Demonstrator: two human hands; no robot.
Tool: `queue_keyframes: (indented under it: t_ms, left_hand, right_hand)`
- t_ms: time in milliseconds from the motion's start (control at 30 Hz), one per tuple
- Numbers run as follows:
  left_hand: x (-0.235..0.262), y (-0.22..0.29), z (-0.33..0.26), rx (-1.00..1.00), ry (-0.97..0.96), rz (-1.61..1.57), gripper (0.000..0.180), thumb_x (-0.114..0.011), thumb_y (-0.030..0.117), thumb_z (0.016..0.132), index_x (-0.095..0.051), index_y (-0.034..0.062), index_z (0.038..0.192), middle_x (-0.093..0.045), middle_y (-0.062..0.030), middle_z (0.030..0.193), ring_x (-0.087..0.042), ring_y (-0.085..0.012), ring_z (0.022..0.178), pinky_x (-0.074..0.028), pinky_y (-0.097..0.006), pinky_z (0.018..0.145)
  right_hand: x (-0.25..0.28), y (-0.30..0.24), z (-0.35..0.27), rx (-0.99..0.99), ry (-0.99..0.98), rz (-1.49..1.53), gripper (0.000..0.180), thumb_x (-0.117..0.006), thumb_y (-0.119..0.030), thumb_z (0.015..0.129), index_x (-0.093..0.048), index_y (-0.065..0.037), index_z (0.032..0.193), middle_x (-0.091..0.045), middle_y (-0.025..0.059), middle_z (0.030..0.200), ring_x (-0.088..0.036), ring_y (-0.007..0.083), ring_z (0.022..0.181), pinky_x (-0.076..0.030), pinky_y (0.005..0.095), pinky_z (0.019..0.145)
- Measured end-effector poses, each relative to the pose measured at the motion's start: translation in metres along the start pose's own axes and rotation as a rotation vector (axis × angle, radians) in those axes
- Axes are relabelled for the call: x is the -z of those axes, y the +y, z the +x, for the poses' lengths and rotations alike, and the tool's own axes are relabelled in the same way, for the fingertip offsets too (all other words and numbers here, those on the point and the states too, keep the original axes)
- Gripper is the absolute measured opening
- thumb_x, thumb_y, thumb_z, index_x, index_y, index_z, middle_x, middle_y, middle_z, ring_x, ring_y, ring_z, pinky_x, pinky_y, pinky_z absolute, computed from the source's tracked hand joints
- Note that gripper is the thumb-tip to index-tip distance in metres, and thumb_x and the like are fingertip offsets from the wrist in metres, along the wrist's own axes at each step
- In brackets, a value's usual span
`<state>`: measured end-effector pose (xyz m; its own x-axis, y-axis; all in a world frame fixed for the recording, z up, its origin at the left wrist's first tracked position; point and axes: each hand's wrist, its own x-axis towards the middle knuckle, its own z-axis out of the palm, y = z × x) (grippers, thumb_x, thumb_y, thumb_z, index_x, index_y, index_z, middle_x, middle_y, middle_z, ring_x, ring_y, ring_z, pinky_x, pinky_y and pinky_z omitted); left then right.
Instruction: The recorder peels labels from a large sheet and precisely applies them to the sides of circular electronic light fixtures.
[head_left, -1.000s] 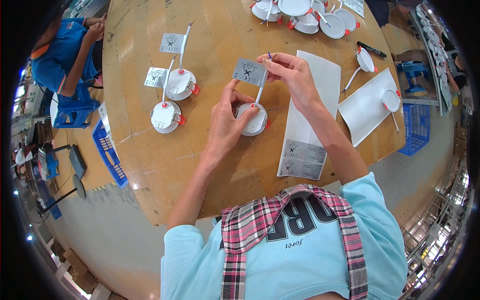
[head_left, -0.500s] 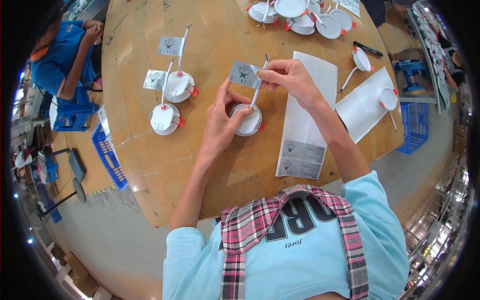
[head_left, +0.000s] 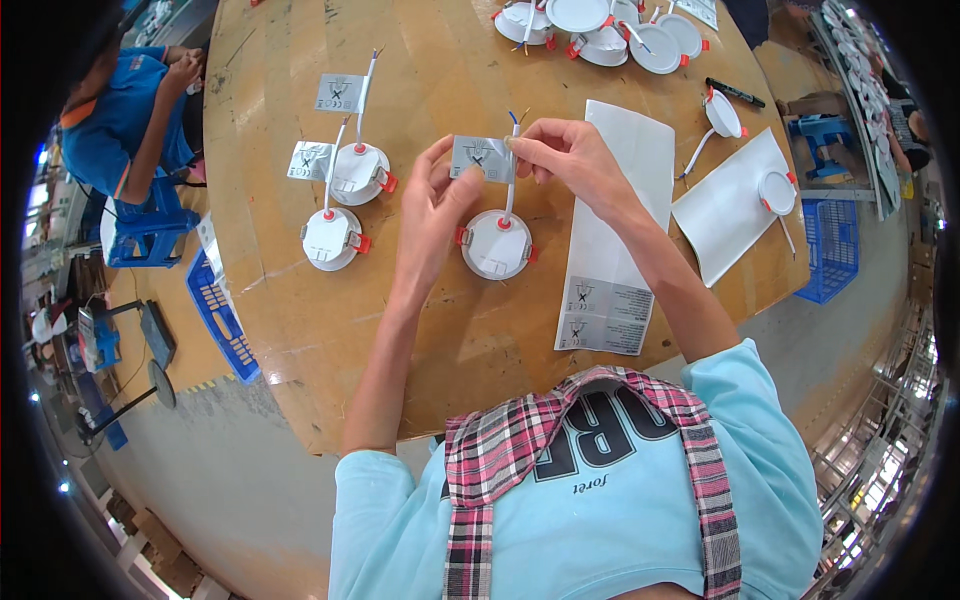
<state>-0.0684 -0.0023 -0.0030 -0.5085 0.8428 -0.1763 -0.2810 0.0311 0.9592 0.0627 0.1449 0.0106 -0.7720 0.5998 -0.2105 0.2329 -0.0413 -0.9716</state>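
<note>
A round white lamp disc [head_left: 495, 245] with red side clips lies on the wooden table [head_left: 420, 330], its white cable [head_left: 511, 180] rising from it. A silver label [head_left: 482, 158] hangs on that cable. My left hand [head_left: 437, 195] pinches the label's left side. My right hand [head_left: 565, 155] pinches the label's right edge against the cable near its bare wire tips.
Two labelled lamp discs [head_left: 345, 200] lie to the left. A sheet of silver labels [head_left: 612, 240] lies to the right, another sheet [head_left: 735, 205] with lamps beyond. More lamps [head_left: 600, 25] pile at the far edge. A black marker [head_left: 735, 92], blue crates [head_left: 825, 235], and a seated person [head_left: 125, 110] are nearby.
Both hands stayed on the label and cable; they shifted slightly, and the label now lies flatter across the cable between my fingers.
</note>
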Motion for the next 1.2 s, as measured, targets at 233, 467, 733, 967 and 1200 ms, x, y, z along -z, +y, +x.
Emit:
queue_keyframes:
  t_ms: [233,467,733,967,1200]
  left_hand:
    - [-0.021,-0.004,0.004,0.056,0.067,0.095,0.032,-0.070,0.028,0.087,-0.064,-0.0009,0.100,-0.067,-0.0056,0.084,-0.061,-0.0069,0.072,-0.050,-0.023,0.058]
    - [-0.020,-0.008,0.006,0.119,0.132,0.044,0.024,-0.071,0.024,0.087,-0.067,0.0028,0.097,-0.068,-0.0022,0.082,-0.059,-0.0057,0.069,-0.046,-0.021,0.059]
    - [-0.014,-0.003,0.016,-0.021,0.155,0.063,0.017,-0.071,0.020,0.087,-0.067,0.0032,0.088,-0.066,-0.0010,0.079,-0.059,-0.0051,0.072,-0.046,-0.022,0.064]
    - [-0.018,-0.012,0.017,-0.139,0.261,0.054,0.015,-0.069,0.014,0.087,-0.065,0.0000,0.084,-0.066,-0.0022,0.077,-0.056,-0.0057,0.069,-0.045,-0.023,0.064]
    - [-0.015,-0.012,0.015,-0.074,0.203,0.041,0.012,-0.069,0.013,0.088,-0.067,0.0020,0.085,-0.067,-0.0012,0.078,-0.056,-0.0045,0.068,-0.043,-0.020,0.063]
  right_hand:
    - [-0.003,-0.011,0.003,-0.058,0.024,-0.128,0.038,-0.062,-0.033,0.089,-0.067,0.001,0.074,-0.063,0.0039,0.066,-0.053,0.0084,0.060,-0.042,0.0240,0.057]
    - [-0.003,-0.001,0.003,0.004,0.085,-0.185,0.037,-0.059,-0.029,0.088,-0.066,0.004,0.073,-0.061,0.0050,0.062,-0.051,0.0096,0.058,-0.039,0.0280,0.054]
    - [-0.007,0.000,0.001,0.036,0.065,-0.190,0.037,-0.058,-0.027,0.088,-0.065,0.006,0.073,-0.060,0.0060,0.061,-0.048,0.0098,0.056,-0.038,0.0285,0.052]
    - [-0.011,0.006,0.001,0.066,0.075,-0.174,0.038,-0.059,-0.028,0.090,-0.067,0.005,0.073,-0.059,0.0049,0.060,-0.049,0.0093,0.056,-0.039,0.0271,0.053]
    - [-0.006,0.012,-0.004,0.087,-0.043,0.051,0.036,-0.060,-0.031,0.093,-0.068,0.001,0.078,-0.063,0.0023,0.070,-0.056,0.0079,0.065,-0.044,0.0226,0.059]
